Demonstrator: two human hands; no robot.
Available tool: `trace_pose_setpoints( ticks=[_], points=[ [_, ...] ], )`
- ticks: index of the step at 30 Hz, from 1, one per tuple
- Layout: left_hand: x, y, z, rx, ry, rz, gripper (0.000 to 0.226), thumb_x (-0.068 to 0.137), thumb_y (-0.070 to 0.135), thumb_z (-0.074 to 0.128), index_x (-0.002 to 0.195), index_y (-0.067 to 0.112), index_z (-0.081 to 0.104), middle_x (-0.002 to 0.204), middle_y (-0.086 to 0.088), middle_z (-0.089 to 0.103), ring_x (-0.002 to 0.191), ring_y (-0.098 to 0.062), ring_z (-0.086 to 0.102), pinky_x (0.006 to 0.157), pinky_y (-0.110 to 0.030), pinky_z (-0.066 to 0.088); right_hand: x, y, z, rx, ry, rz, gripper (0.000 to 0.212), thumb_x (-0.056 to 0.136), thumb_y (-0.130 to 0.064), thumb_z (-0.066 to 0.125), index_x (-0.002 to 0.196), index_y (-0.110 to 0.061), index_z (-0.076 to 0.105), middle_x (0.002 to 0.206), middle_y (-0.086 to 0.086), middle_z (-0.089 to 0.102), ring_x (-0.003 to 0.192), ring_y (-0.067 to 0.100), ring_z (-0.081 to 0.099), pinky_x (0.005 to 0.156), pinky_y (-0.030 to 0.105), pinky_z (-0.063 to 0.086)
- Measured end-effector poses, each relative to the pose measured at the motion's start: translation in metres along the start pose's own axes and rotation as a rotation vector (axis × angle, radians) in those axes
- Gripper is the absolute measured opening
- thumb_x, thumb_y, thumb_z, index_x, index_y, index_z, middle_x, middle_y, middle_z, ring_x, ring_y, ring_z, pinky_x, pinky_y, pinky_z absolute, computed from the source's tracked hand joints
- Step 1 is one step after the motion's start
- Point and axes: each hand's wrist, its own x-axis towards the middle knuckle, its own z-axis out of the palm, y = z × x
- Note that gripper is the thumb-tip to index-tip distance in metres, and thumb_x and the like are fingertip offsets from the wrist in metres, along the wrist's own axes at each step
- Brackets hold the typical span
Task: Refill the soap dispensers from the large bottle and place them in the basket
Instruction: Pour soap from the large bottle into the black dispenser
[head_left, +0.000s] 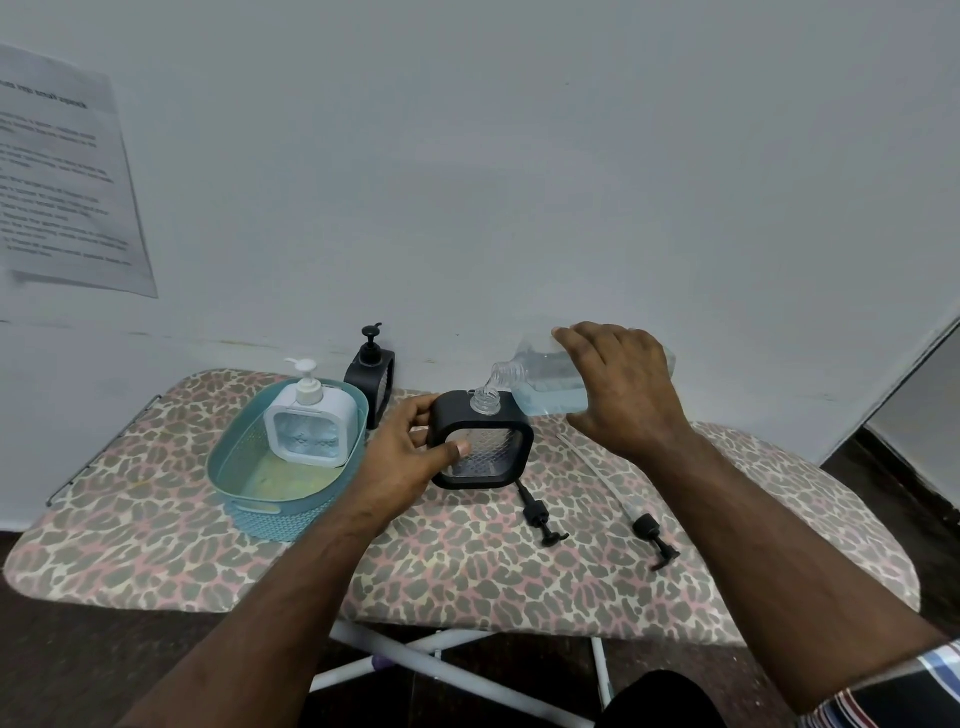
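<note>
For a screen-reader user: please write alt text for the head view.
The right hand tips a large bottle over the open neck of a black dispenser that the left hand steadies on a leopard-print board. A white dispenser stands in the teal basket.

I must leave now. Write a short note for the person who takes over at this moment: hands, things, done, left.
Left hand grips the open black dispenser upright on the board.
Right hand holds the large bottle tilted, mouth just above the dispenser's neck.
Done: white dispenser stands in the basket.
Left: finish pouring, fit a pump from the board, and basket it. The second black dispenser waits behind the basket; a second pump lies nearby.
</note>
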Motion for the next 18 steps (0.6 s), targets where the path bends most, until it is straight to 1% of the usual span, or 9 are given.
trace_pose_setpoints(
  ticks=[6,9,12,15,18],
  points=[
    [0.0005,-0.001,-0.0003,-0.002,0.013,-0.003,0.066,0.07,0.038,0.085,0.13,0.036,0.059,0.127,0.002,0.066,0.117,-0.02,0.068,0.094,-0.05,0.061,0.0007,0.0002,-0.0002,-0.005,-0.009,-0.002,0.098,0.064,-0.037,0.089,0.147,-0.021,0.041,0.142,0.007,0.054,0.126,0.031,0.053,0.106,0.054,0.037],
    [0.0003,-0.0015,-0.0003,-0.002,0.014,-0.003,0.065,0.074,0.033,0.086,0.133,0.033,0.058,0.128,0.002,0.065,0.118,-0.02,0.067,0.095,-0.05,0.061,0.0006,0.0,-0.0003,-0.004,-0.005,-0.004,0.098,0.063,-0.036,0.089,0.147,-0.021,0.042,0.142,0.008,0.054,0.126,0.031,0.053,0.106,0.054,0.037],
    [0.0,-0.0019,-0.0006,-0.004,0.017,-0.01,0.072,0.068,0.041,0.086,0.134,0.034,0.057,0.128,0.003,0.066,0.118,-0.02,0.068,0.096,-0.049,0.06,0.0005,0.0005,-0.0004,0.005,0.007,-0.008,0.096,0.063,-0.036,0.089,0.146,-0.02,0.043,0.141,0.008,0.055,0.125,0.032,0.054,0.106,0.054,0.038],
    [0.0,-0.0035,-0.0013,-0.004,0.014,-0.015,0.072,0.069,0.041,0.086,0.135,0.034,0.057,0.129,0.003,0.066,0.118,-0.02,0.068,0.096,-0.049,0.06,0.0009,0.0005,-0.0007,0.003,-0.002,-0.005,0.098,0.062,-0.037,0.09,0.146,-0.02,0.043,0.141,0.008,0.055,0.125,0.032,0.054,0.106,0.054,0.039],
    [0.0,-0.0038,-0.0013,-0.002,0.019,-0.017,0.076,0.063,0.049,0.086,0.133,0.038,0.057,0.129,0.004,0.066,0.119,-0.02,0.068,0.096,-0.05,0.06,0.0009,0.0005,-0.0017,0.003,-0.006,-0.002,0.098,0.062,-0.037,0.09,0.146,-0.02,0.043,0.141,0.008,0.055,0.125,0.032,0.054,0.106,0.055,0.039]
  ],
)
